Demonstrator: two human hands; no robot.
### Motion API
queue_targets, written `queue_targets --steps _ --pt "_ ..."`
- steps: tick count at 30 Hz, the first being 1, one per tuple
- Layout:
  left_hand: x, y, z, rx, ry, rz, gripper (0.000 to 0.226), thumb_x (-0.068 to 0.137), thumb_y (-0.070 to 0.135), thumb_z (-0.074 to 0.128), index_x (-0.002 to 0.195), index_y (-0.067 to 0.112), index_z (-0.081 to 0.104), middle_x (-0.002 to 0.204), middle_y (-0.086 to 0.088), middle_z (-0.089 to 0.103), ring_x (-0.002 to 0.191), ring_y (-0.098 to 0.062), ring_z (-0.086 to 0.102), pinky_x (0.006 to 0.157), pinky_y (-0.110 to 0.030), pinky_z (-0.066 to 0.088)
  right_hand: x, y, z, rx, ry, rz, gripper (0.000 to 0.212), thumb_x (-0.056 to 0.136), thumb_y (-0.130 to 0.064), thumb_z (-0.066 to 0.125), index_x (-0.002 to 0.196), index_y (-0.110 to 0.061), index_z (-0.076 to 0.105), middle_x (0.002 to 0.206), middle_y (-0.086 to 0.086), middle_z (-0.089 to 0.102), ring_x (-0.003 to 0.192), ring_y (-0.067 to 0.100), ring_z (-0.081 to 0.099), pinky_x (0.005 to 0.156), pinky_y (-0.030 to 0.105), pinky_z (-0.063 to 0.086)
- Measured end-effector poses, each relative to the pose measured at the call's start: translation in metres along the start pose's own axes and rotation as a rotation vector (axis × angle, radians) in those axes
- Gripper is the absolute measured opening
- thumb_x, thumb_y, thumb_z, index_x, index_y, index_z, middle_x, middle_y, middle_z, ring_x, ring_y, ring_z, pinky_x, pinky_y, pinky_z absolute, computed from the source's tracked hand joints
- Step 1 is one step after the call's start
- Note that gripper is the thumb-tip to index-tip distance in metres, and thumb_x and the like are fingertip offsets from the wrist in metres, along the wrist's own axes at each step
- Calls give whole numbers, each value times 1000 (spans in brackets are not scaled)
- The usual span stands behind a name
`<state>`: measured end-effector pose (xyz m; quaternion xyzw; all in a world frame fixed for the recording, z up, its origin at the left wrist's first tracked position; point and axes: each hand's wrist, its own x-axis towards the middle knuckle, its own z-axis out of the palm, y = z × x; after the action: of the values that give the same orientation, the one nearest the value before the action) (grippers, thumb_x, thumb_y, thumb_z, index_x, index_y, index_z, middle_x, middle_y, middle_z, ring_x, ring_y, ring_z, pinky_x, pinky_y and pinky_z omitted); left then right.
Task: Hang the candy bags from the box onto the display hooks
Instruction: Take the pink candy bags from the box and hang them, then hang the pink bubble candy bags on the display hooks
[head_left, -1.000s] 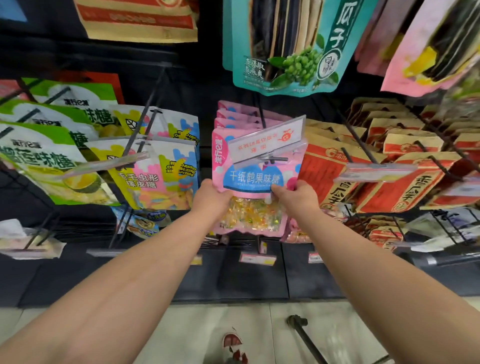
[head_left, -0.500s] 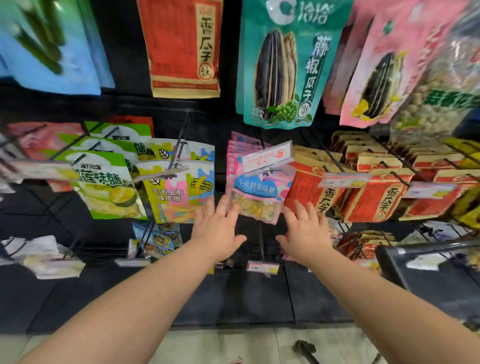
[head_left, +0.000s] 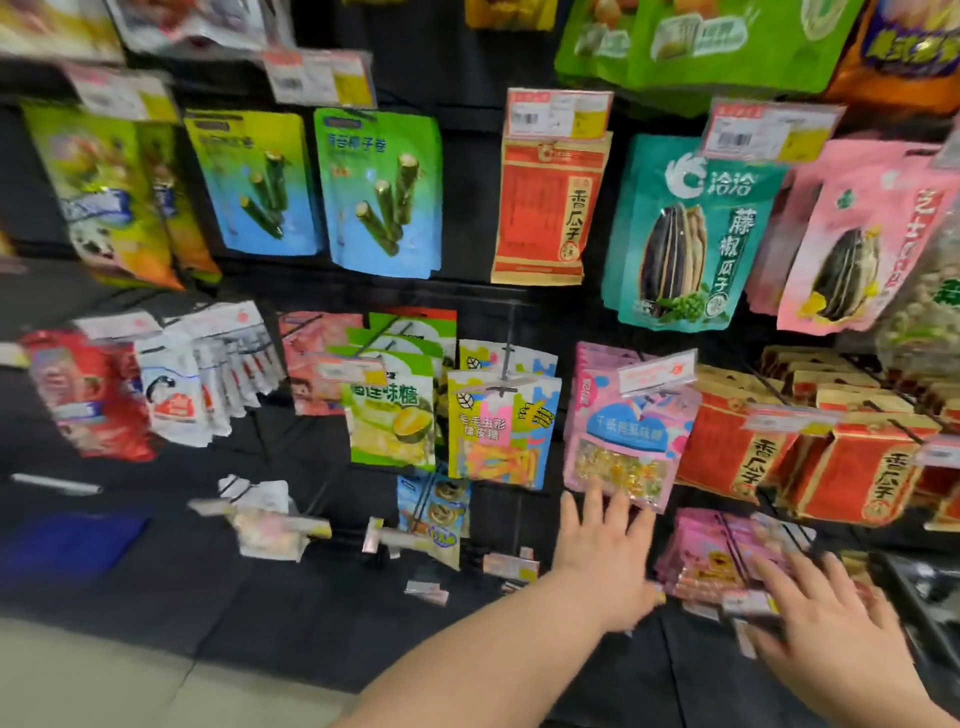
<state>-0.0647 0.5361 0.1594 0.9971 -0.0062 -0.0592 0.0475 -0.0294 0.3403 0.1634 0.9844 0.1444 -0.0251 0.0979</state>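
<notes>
On the middle hook, right of centre, hangs the pink candy bag (head_left: 626, 431) — one hung; left hand (head_left: 605, 551) and right hand (head_left: 826, 618) spread, empty; box unseen.

Below the pink candy bags (head_left: 626, 431) a dark gap of bare backboard (head_left: 519, 519) lies open; the left hand (head_left: 602, 551) is spread there, fingertips at the front bag's lower edge. Yellow gummy bags (head_left: 498, 431) crowd the left, red seed bags (head_left: 737, 447) the right. A price tag (head_left: 655, 373) fronts the hook tip.
</notes>
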Motion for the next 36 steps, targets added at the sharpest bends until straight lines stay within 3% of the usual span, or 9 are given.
queue_targets --steps 2,3,5,6,9,12,15,27,36 --pt "-5 6 -6 9 -8 18 83 93 52 48 155 19 3 163 -12 -4 147 -39 -11 115 -61 -5 0 20 22 37 35 17 73 80 -72 29 134 -27 49 137 13 55 124 41 52 92 65 44" --pt "-7 10 -8 14 -11 27 84 93 52 49 155 19 4 163 -13 -4 147 -40 -11 114 -61 -5 13 41 56 75 90 13 77 80 -76 18 123 -23 53 121 18 64 109 44 60 81 68 48" --pt "-9 20 -13 22 -9 46 84 93 52 49 155 18 4 163 -13 -4 147 -40 -11 114 -62 -4 27 67 103 59 272 -23 82 75 -83 5 114 -25 48 107 19 69 100 43 63 77 68 48" --pt "-8 27 -15 29 -7 58 84 93 52 49 155 18 3 163 -13 -4 147 -40 -11 114 -62 -4 23 76 104 93 227 -4 78 74 -83 10 112 -27 48 106 17 69 100 42 62 77 68 48" --pt "-2 58 -16 61 1 105 84 93 52 47 155 18 1 163 -13 -6 147 -39 -15 115 -61 -5 -32 77 30 114 -19 115 71 66 -68 48 129 -33 51 134 6 57 123 34 53 92 64 44" --pt "10 108 -14 82 -19 161 83 94 52 45 155 19 -1 163 -11 -9 147 -38 -16 117 -59 -6 -60 114 21 69 -11 186 77 84 -61 44 149 -39 11 160 -6 12 148 24 9 116 50 19" --pt "22 177 -7 100 -47 235 83 94 54 43 155 21 -3 163 -9 -10 148 -36 -16 118 -57 -5 -91 174 41 148 -78 277 70 92 -51 42 151 -32 9 161 -2 5 148 28 0 117 51 11" --pt "32 490 78 268 -150 591 85 91 65 38 155 26 -4 164 -4 -4 150 -32 -7 119 -53 4 -258 407 172 295 -252 677 69 91 -46 49 149 -25 19 160 4 11 148 33 3 115 56 8" --pt "11 588 143 327 -401 807 83 93 59 41 155 23 0 164 -5 -3 150 -30 -5 119 -52 1 -360 471 244 658 -446 1143 68 91 -46 46 149 -21 20 153 8 25 140 31 27 110 44 32"
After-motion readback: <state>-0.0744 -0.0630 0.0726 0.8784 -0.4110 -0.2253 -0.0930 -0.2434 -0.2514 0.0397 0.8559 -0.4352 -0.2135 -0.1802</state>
